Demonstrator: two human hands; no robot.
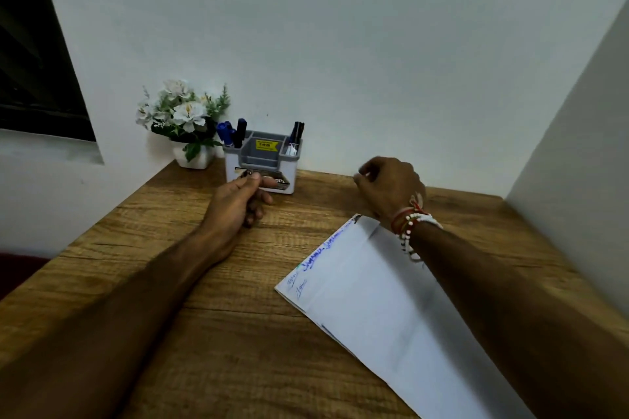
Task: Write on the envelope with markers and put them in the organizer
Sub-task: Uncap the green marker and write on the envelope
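Nearest to me, my two bare forearms reach out over the brown wood-grain table (238,333), the left one lying along its surface. Between them, under my right forearm, the long white paper envelope (381,299) lies flat and slanted on the table, with lines of blue handwriting along its far left edge and corner. My right wrist, wearing red thread bands and white bead bracelets (413,224), crosses over the envelope's far corner. Farther on, my left hand (238,201) rests on the table with its fingers curled in, its thumb and fingertips up against the front wall of the organizer; I cannot tell whether it pinches anything. My right hand (388,185) hovers loosely curled to the right of the organizer, back toward me, and I cannot see whether it holds something. The white plastic desk organizer with a grey compartment insert (262,160) stands near the wall, with a yellow sticker inside. Blue-capped and dark-capped markers (231,134) stand upright in its left compartment, and dark-capped markers (296,134) stand in its right one. Just left of it, in the corner, sits a small white pot of white artificial flowers (180,116).
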